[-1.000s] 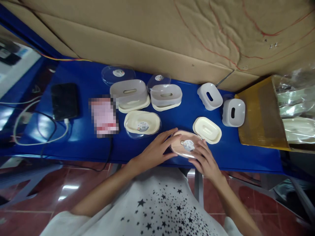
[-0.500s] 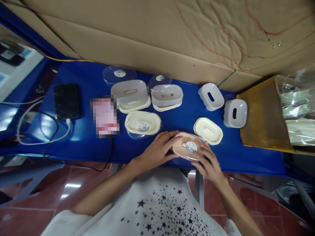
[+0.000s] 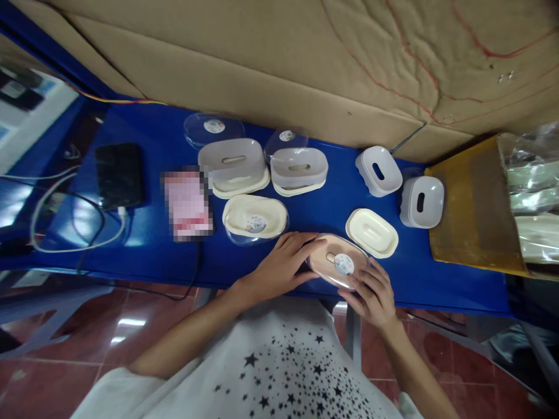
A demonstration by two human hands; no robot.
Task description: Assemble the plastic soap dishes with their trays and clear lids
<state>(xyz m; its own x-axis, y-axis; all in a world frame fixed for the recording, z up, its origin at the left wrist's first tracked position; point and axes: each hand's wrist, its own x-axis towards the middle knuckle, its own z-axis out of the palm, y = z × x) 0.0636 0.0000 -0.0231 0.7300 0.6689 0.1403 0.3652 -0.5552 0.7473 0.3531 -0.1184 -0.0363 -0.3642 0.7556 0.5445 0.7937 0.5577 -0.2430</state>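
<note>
Holding a pink soap box with a clear lid (image 3: 337, 266) at the near edge of the blue table (image 3: 152, 128), the left hand (image 3: 282, 265) and right hand (image 3: 371, 291) grasp its ends, seemingly seating the lid. Pressing evenly comes next. A cream tray (image 3: 371, 232) sits just beyond.

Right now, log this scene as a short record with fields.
left hand: fingers on the left end of the pink soap box
right hand: fingers on its near right edge
soap box: lidded, round sticker on top, at the near edge of the blue table
beside it: cream tray to the right, cream box to the left
far right: carton of bagged stock
left: black phone with white cable
</note>
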